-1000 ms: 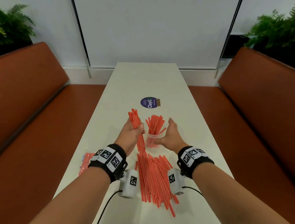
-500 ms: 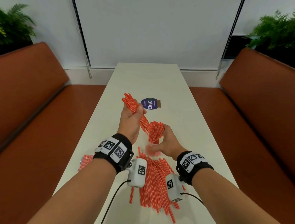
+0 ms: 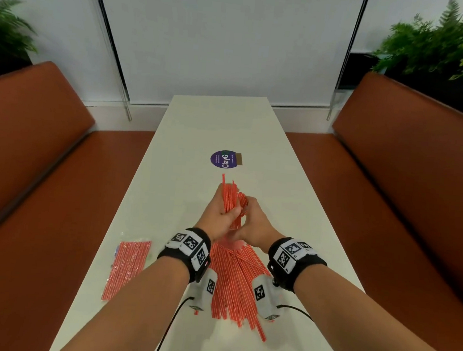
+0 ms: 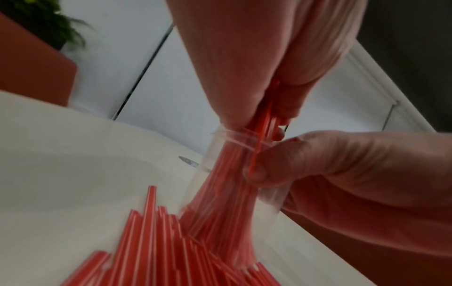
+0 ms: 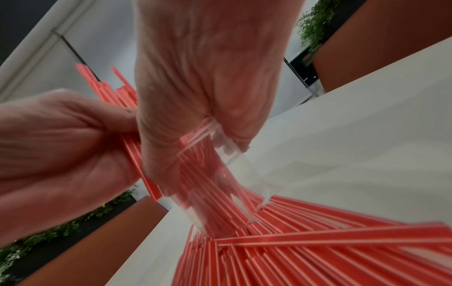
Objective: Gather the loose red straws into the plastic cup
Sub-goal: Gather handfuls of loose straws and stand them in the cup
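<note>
While a thick bundle of red straws (image 3: 229, 200) goes down into the clear plastic cup (image 4: 234, 174), the person's left hand (image 3: 219, 213) is curled tight round the bundle just above the rim and the right hand (image 3: 251, 221) wraps the cup's wall to steady it on the white worktop (image 3: 200, 134). A large heap of loose straws (image 3: 233, 280) lies just behind the cup, and a sealed packet of straws (image 3: 129, 267) rests to the left. One straw appears to ride outside the rim against the right thumb; pushed further, it could bend or spill, and the light cup, already crowded, could tip.
</note>
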